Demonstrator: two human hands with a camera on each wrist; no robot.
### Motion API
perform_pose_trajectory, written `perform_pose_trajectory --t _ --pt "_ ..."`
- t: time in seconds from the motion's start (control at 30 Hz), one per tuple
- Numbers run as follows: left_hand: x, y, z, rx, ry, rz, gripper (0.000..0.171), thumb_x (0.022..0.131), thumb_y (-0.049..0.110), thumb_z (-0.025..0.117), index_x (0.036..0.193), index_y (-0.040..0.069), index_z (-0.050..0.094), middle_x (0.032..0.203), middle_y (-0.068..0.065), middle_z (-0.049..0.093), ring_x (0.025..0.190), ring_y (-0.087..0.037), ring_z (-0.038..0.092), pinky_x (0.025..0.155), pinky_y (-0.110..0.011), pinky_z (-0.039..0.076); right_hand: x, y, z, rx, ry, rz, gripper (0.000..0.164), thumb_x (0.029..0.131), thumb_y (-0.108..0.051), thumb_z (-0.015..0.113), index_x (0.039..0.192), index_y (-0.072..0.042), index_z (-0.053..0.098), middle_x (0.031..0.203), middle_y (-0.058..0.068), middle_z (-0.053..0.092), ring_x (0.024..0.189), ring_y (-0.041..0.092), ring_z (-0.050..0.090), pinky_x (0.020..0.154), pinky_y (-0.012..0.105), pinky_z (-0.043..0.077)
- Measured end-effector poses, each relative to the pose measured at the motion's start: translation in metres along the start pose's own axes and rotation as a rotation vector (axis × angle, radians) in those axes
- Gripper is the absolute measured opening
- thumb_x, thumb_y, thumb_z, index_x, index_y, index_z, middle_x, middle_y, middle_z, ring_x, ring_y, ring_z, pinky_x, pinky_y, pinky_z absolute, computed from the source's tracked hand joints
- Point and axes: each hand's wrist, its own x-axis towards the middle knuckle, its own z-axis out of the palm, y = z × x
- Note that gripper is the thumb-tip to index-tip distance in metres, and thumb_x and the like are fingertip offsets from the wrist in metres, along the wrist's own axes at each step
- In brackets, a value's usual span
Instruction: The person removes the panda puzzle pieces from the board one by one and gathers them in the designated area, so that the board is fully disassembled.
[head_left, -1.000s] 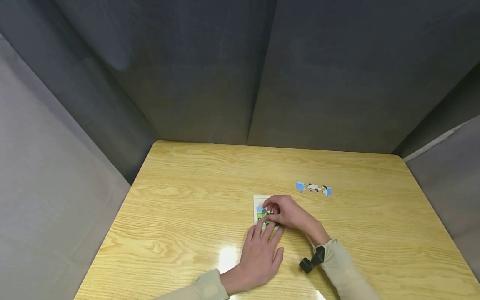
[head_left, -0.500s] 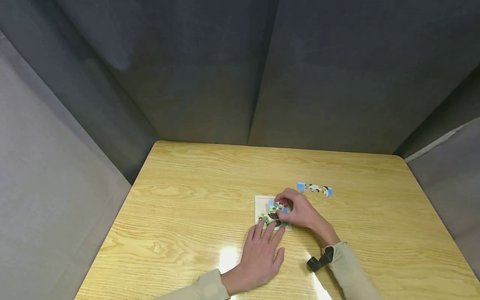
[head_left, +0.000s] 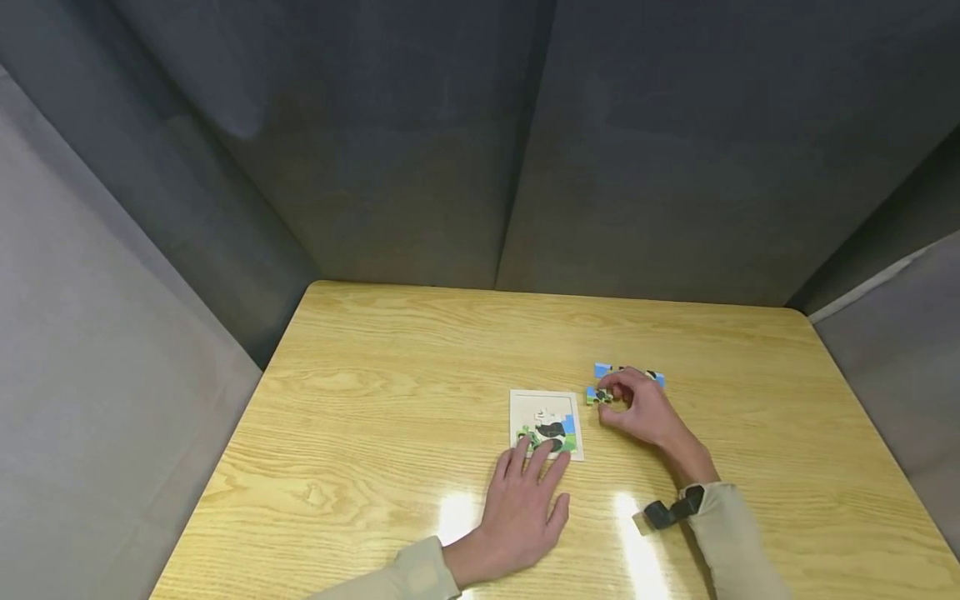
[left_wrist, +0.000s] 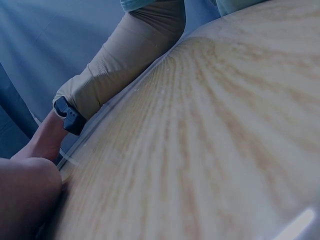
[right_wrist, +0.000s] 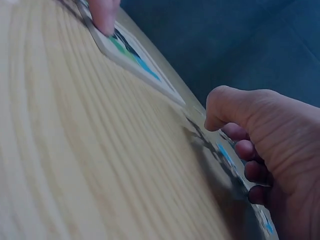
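In the head view, a pale puzzle tray (head_left: 578, 412) lies on the table, partly filled with panda pieces in black, white, green and blue. My left hand (head_left: 521, 508) lies flat with fingers spread, its fingertips resting on the tray's lower part. To the tray's upper right, my right hand (head_left: 641, 408) pinches a blue, green and black puzzle piece (head_left: 597, 396) by its edges, thumb below and fingers above. Behind that hand runs a row of loose puzzle pieces (head_left: 602, 371), mostly covered by it. In the right wrist view, the right hand's (right_wrist: 270, 135) fingers curl; the pinched piece is hardly discernible there.
The wooden table (head_left: 375, 400) reaches a dark grey curtain (head_left: 412, 167) at the back. Lighter cloth (head_left: 97, 333) hangs at the left side. A black device (head_left: 675, 508) is strapped to the right wrist.
My right hand has lifted a puzzle piece out of the tray's left side and carried it right, up beside the loose row. The left hand has stayed in place.
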Motion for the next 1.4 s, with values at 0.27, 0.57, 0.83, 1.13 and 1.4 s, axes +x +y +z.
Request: perform_pose_trajectory --t 0.27,0.57,0.83,1.13,1.4 --pt "0.001 0.000 0.001 -0.004 -0.003 -0.002 0.055 0.109 0.043 0.035 0.160 0.023 0.039 0.162 -0.006 0.032 0.151 -0.037 0.023 0.115 -0.053 0.031 0.001 0.011 -0.002 -0.016 -0.004 0.033 0.026 0.077 -0.003 0.081 0.102 -0.005 0.074 0.082 0.003 0.057 0.071 0.016 0.047 0.063 0.023 0.039" --pt "0.002 0.001 -0.001 -0.024 -0.003 0.000 0.055 0.109 0.042 0.037 0.160 0.021 0.040 0.161 -0.007 0.034 0.151 -0.038 0.024 0.115 -0.054 0.031 0.000 0.011 -0.008 -0.023 -0.036 0.051 0.026 0.081 -0.004 0.080 0.106 -0.005 0.072 0.084 0.004 0.057 0.072 0.017 0.046 0.064 0.024 0.037" --pt "0.001 0.000 -0.002 -0.032 -0.012 0.002 0.055 0.109 0.042 0.037 0.159 0.020 0.040 0.162 -0.008 0.033 0.151 -0.038 0.024 0.115 -0.054 0.031 0.000 0.005 -0.008 -0.029 -0.031 0.053 0.029 0.079 -0.005 0.081 0.107 -0.004 0.072 0.085 0.007 0.059 0.073 0.019 0.048 0.064 0.025 0.039" --pt "0.001 -0.001 -0.001 -0.001 0.006 0.013 0.055 0.109 0.043 0.037 0.159 0.021 0.040 0.161 -0.008 0.034 0.150 -0.037 0.025 0.114 -0.053 0.032 0.002 -0.026 -0.003 0.045 -0.120 0.000 0.029 0.081 -0.004 0.082 0.109 -0.002 0.073 0.086 0.008 0.062 0.071 0.019 0.052 0.061 0.024 0.044" --pt "0.002 0.000 -0.002 0.009 -0.018 0.013 0.056 0.109 0.045 0.038 0.159 0.022 0.040 0.163 -0.007 0.032 0.151 -0.038 0.024 0.115 -0.053 0.032 0.004 -0.059 0.015 0.048 -0.300 -0.060 0.031 0.084 -0.008 0.082 0.113 -0.002 0.072 0.088 0.003 0.063 0.074 0.016 0.054 0.064 0.025 0.047"
